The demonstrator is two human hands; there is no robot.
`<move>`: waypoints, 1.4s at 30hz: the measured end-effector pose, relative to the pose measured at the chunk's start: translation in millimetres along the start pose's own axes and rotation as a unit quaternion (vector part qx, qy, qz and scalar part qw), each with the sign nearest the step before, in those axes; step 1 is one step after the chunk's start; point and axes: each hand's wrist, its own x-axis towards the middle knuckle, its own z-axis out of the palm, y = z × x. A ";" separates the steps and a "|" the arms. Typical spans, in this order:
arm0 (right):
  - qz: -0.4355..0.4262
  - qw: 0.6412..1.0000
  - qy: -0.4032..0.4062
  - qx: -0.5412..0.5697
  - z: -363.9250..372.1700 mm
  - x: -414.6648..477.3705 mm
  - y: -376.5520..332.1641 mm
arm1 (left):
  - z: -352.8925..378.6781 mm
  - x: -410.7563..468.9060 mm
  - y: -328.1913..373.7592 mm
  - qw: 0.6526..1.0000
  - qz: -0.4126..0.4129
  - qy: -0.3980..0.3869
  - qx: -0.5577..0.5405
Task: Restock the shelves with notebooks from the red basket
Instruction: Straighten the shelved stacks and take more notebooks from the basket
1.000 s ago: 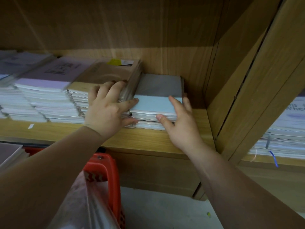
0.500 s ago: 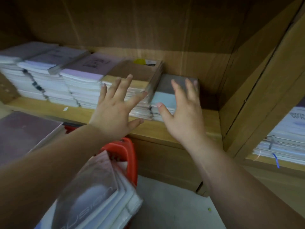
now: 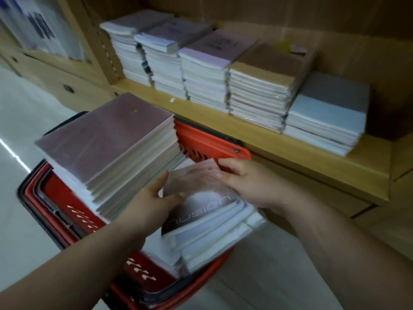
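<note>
The red basket (image 3: 207, 142) stands on the floor below the wooden shelf (image 3: 290, 151). Two piles of notebooks fill it: a tall mauve-covered pile (image 3: 107, 139) on the left and a lower pile of plastic-wrapped grey notebooks (image 3: 207, 218) on the right. My left hand (image 3: 149, 204) grips the left edge of the grey pile's top notebook. My right hand (image 3: 250, 182) holds its far right edge. On the shelf lie several stacks, the rightmost a low light-blue stack (image 3: 324, 121) next to a tan-covered stack (image 3: 261, 86).
A wooden upright (image 3: 98, 41) bounds the shelf on the left, with more stock (image 3: 40, 30) behind it. Pale floor (image 3: 20, 121) lies left of the basket. To the right of the light-blue stack the shelf board is bare wood.
Both hands have left the light-blue stack on the shelf and come down to the basket, where they now hold the top grey notebook. My view has swung down and left.
</note>
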 end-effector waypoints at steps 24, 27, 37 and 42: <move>0.127 0.979 0.046 0.150 24.6 -9.5 -8.4 | 2.6 -14.9 -2.5 0.958 -0.040 -0.034 -0.282; 0.112 0.956 0.051 0.265 23.3 -8.7 -6.5 | -3.6 -19.4 6.4 0.961 0.031 -0.033 -0.275; -0.041 0.937 0.198 0.285 25.7 -13.6 -29.4 | -17.6 -11.5 33.1 0.961 0.168 -0.032 -0.218; -0.091 0.895 0.309 0.308 -20.5 -29.3 -23.7 | 8.9 6.4 84.8 0.952 0.261 -0.052 -0.153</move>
